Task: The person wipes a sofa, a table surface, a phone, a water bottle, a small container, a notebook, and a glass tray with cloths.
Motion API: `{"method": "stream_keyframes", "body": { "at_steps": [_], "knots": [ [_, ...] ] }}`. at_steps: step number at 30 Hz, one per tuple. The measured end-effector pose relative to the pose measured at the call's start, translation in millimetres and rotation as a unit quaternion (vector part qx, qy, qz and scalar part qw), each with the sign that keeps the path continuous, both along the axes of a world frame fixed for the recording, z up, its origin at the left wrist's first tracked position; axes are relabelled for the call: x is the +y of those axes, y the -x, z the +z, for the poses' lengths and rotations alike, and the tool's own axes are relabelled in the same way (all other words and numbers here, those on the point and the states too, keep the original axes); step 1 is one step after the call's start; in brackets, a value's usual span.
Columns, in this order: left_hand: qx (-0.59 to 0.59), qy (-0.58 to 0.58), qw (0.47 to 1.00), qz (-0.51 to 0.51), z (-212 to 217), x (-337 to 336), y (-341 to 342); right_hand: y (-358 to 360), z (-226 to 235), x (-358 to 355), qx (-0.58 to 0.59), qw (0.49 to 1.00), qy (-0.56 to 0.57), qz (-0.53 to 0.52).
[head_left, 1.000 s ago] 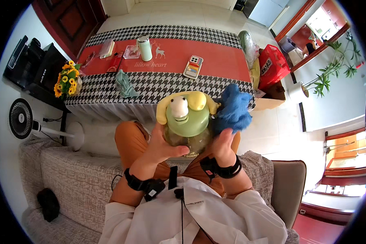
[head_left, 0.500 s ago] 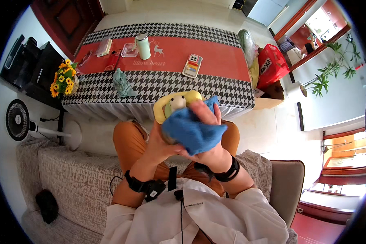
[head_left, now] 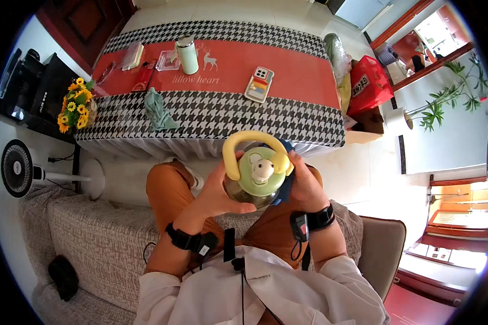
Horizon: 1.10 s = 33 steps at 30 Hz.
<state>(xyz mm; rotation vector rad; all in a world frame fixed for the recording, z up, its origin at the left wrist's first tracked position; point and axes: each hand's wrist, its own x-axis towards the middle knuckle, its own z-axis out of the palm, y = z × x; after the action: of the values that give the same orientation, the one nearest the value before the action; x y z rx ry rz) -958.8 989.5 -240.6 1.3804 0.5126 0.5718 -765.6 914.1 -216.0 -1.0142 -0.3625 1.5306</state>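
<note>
Above my lap I hold a water bottle [head_left: 257, 187] with a green lid, a white animal-shaped spout cover and a thick yellow loop handle [head_left: 249, 135]. Its top faces me, and the see-through body below the lid shows only in part. My left hand [head_left: 220, 190] is wrapped round the bottle's left side, thumb across the front. On the right side, my right hand [head_left: 308, 189] presses a blue cloth [head_left: 289, 181] to the bottle. Most of that cloth is hidden behind the bottle and the hand.
In front stands a table with a red and houndstooth cover [head_left: 287, 119]. On it are a green cloth [head_left: 158, 111], a phone [head_left: 259, 85], a pale green flask [head_left: 187, 56], a clear tray [head_left: 168, 60] and sunflowers [head_left: 77, 105]. A fan [head_left: 17, 168] stands at left, a red bag [head_left: 370, 84] at right.
The blue cloth has gone from over the bottle's top and front to its right side. The bottle's lid now faces up in full view. My right hand has moved right.
</note>
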Motion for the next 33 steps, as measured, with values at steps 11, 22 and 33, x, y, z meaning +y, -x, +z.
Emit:
{"method": "stream_keyframes", "body": {
  "at_steps": [11,22,33],
  "knots": [
    [0.071,-0.068,0.989,-0.108,-43.6,87.3,-74.4,-64.9,-40.3,22.9,-0.05,0.981,0.025,-0.185],
    [0.541,-0.359,0.66,0.378,-169.5,240.9,26.5,-174.8,-118.9,61.3,-0.13,0.915,0.085,-0.373],
    [0.632,-0.417,0.618,0.212,-191.6,296.7,157.2,-200.3,-137.6,88.9,-0.184,0.884,0.119,-0.414]
  ]
}}
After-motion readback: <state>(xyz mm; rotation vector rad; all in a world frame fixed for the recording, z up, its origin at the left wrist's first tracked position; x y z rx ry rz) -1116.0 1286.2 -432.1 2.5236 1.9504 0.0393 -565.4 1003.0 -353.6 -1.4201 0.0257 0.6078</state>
